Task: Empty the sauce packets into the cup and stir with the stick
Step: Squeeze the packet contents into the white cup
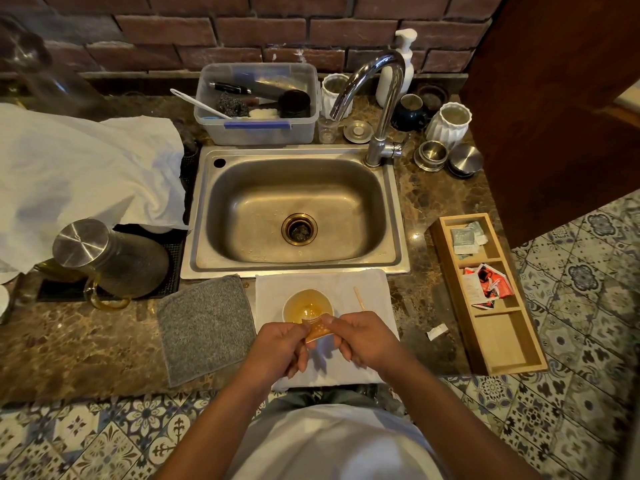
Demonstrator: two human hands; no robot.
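Two hands over counter edge. Left hand (282,344) and right hand (360,337) both pinching one orange sauce packet (317,330), fingers curled narrow on its side edges, packet held just above near rim of cup (307,306). One cup: pale, round, amber liquid pooled in bottom. One stick (359,298): thin, light wood, lying just right of cup. Both on one white folded cloth (367,285). One grey towel (207,323), nubbly weave, rectangular, left of cloth. One wooden tray (450,271), long, three compartments: grey-white packets (465,237) in far one, red torn packets (486,284) in middle one, exact counts unclear. One small white scrap (437,331) on marble counter left of tray. One steel sink (207,216), rounded rectangle, brushed. One chrome faucet (384,109), arched. One clear plastic tub (256,131) behind sink. One glass jug (114,259), steel lid, far left.
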